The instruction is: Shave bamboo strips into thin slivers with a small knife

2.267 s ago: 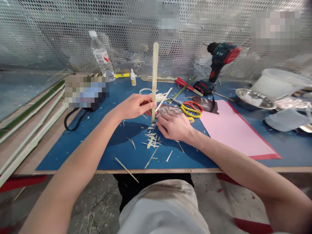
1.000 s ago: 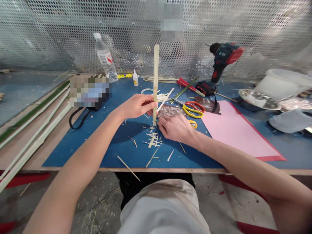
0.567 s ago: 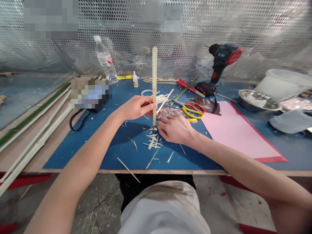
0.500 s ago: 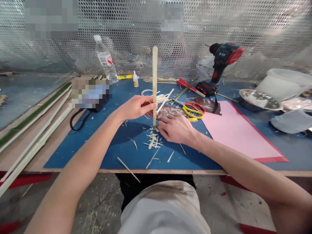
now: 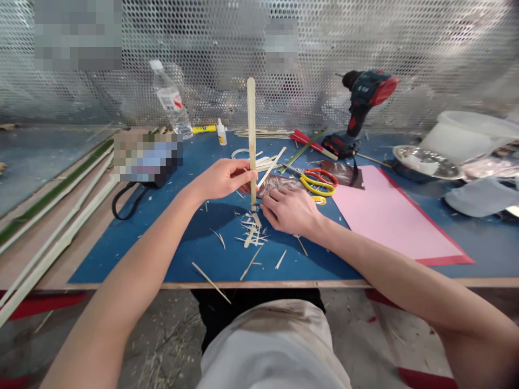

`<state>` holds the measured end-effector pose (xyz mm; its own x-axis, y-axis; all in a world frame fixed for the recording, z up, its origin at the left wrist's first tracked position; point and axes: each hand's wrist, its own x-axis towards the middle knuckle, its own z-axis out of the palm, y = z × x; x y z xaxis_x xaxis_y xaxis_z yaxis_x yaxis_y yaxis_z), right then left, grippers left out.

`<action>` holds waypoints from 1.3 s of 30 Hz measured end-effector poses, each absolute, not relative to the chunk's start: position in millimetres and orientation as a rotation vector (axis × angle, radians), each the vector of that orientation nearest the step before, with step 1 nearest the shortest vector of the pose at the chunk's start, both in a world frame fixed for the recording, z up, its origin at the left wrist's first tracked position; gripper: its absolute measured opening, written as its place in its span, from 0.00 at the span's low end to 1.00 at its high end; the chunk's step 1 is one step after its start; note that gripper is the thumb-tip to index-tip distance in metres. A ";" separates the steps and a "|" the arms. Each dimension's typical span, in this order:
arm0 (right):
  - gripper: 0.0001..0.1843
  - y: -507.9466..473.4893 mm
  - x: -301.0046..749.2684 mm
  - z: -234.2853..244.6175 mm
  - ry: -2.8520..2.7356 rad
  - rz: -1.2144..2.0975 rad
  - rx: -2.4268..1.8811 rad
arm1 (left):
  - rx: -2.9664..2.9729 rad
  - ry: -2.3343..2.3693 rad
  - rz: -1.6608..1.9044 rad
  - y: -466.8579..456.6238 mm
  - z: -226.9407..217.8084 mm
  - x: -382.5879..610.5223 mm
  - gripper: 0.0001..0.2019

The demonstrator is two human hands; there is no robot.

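Observation:
A long pale bamboo strip (image 5: pixel 252 135) stands almost upright on the blue work mat (image 5: pixel 121 254), its lower end at the mat. My left hand (image 5: pixel 221 179) grips it from the left at mid-height. My right hand (image 5: pixel 288 210) lies to the right, fingertips at the strip's foot; whether it holds anything is hidden. Loose bamboo shavings (image 5: pixel 251 232) are scattered just below the strip, and a crumpled clear plastic sheet (image 5: pixel 279 185) lies behind my right hand.
Scissors with red and yellow handles (image 5: pixel 318 182), a cordless drill (image 5: pixel 362 102) and a pink sheet (image 5: pixel 385 216) stand to the right. A water bottle (image 5: pixel 169 100) and glue bottle (image 5: pixel 221 133) stand behind. Long bamboo strips (image 5: pixel 57 210) lie left, before a perforated metal screen (image 5: pixel 259 43).
The strip's top now leans slightly left rather than slightly right. The whole view has shifted a little, and both hands stay around the strip.

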<state>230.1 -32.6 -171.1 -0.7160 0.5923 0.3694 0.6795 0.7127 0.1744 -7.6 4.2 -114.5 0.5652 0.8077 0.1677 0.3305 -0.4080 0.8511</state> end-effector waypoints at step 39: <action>0.21 -33.4 231.1 -173.6 -2.618 -0.415 -0.952 | 2.076 0.924 0.729 4.2 -113.5 -11.1 0.15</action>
<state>231.1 -33.4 -173.6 -0.7251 0.5648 0.3940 0.6590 0.7351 0.1590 -11.1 4.2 -113.5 0.5797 0.7914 0.1939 0.3727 -0.4691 0.8006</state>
